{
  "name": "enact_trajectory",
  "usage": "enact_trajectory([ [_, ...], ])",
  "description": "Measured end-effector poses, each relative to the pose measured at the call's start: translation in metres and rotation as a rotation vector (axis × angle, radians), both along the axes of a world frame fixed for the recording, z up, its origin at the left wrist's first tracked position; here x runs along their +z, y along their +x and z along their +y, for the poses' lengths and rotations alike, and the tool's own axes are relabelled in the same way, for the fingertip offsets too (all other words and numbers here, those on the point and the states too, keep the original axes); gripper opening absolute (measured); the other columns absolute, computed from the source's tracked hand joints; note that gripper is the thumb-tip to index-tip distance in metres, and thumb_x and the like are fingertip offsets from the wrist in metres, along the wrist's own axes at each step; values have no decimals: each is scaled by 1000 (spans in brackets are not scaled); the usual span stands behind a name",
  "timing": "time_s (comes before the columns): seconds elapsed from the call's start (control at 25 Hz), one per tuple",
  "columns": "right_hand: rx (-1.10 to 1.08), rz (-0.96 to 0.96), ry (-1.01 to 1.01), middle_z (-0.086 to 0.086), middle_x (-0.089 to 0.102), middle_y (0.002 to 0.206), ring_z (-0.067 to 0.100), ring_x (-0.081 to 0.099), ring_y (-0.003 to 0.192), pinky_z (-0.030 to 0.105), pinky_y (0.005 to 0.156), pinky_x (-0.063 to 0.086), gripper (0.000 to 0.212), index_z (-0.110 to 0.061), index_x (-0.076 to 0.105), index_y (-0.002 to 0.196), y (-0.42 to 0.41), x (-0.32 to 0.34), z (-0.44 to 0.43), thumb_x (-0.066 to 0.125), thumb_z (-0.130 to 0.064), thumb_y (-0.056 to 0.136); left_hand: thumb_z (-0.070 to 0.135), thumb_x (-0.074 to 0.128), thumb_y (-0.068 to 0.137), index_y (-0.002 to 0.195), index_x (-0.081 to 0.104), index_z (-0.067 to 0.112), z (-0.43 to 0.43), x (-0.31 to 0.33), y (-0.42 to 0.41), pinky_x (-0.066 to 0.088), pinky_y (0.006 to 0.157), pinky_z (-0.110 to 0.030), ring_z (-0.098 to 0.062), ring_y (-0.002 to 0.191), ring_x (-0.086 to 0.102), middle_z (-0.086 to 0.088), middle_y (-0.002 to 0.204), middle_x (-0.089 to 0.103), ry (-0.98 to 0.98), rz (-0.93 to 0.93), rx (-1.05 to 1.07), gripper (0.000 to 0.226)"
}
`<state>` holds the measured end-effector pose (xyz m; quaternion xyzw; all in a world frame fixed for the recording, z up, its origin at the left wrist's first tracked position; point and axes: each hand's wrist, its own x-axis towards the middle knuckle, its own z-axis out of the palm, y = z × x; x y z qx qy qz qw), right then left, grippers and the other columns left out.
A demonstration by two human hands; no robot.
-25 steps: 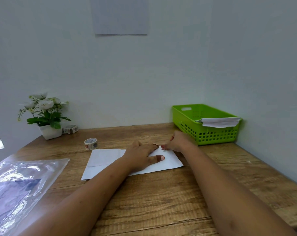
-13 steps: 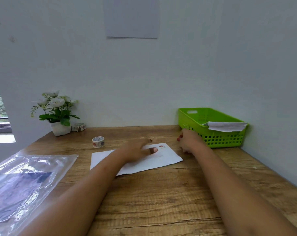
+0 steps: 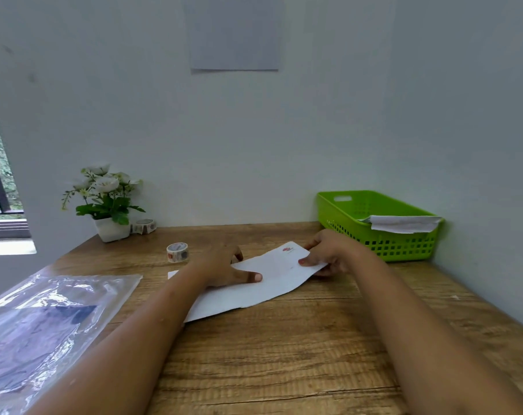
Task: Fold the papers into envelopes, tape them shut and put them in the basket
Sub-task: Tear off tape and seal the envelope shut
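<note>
A folded white paper envelope lies across the middle of the wooden table, a small red sticker near its far right corner. My left hand grips its left part, thumb on top and fingers behind the far edge. My right hand pinches the right end, thumb on top, and that end is raised slightly off the wood. The green plastic basket stands at the back right by the wall, with a folded white paper draped over its near right rim. A roll of patterned tape sits just left of my left hand.
A clear plastic bag with dark sheets inside covers the table's left front. A white pot of artificial flowers and a second tape roll stand at the back left. Walls close the back and right sides.
The right hand has taken hold of the envelope's right end and lifted it a little. The left hand shifted from pressing flat on the paper to gripping it. The view swung left.
</note>
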<state>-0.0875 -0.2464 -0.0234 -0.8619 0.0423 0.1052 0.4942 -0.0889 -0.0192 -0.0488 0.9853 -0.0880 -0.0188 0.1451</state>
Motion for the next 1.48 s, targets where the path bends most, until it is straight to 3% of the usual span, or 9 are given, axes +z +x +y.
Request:
enact_trajectory([
  [0.12,-200,-193,73,17,59,104,27,58,91,36,63,52,36,-2,58,117,10,-10,-10,64,6,83,56,65,77,130,45,22,13,4,1,41,96,-30,-19,113,52,-4,127,55,-133,17,76,66],
  [0.32,-363,-394,-391,13,57,128,28,53,118,30,90,44,33,-10,59,120,29,-30,-19,61,-5,87,17,74,78,106,61,17,42,16,1,44,81,-25,-16,94,59,4,91,63,-403,-181,206,30],
  [0.44,-321,-440,-575,11,57,129,29,53,119,33,93,45,30,-12,58,121,28,-29,-10,54,-12,92,22,71,80,92,60,25,62,22,0,52,77,-33,-16,88,62,6,90,64,-244,-424,401,17],
  [0.52,-236,-492,-693,8,59,128,27,54,118,34,93,46,30,-16,60,120,22,-24,0,54,-25,92,30,70,80,89,57,26,80,22,1,49,73,-32,-16,87,57,4,94,62,-73,-347,486,16],
  [0.64,-6,-563,-685,3,57,129,24,51,121,35,97,43,32,-22,61,118,6,-18,28,56,-38,91,24,75,76,86,59,23,101,16,5,44,75,-29,-17,89,54,-1,98,61,-141,-156,443,19],
  [0.88,275,-552,-447,1,59,127,20,54,116,34,96,45,24,-20,62,115,-6,-16,104,59,-23,91,6,71,76,93,61,17,110,1,3,42,80,-28,-17,94,51,-1,99,58,-421,-265,489,23],
  [1.08,432,-574,-468,4,57,130,23,53,119,39,99,45,41,-24,55,128,12,-16,173,58,-11,89,2,71,74,85,58,22,116,-4,6,48,84,-32,-17,93,59,-1,94,65,-577,-288,536,27],
  [1.24,459,-548,-607,5,58,130,27,54,117,40,96,47,40,-31,55,127,34,-25,217,54,-16,89,9,72,76,77,54,29,121,-7,10,50,88,-42,-17,90,60,4,88,66,-537,-361,631,27],
  [1.48,407,-584,-640,9,66,110,25,62,96,31,72,45,22,-17,69,105,63,-19,257,53,-20,91,2,56,86,103,60,12,129,-9,17,47,81,-33,-22,98,57,-7,110,63,-781,-440,858,21],
])
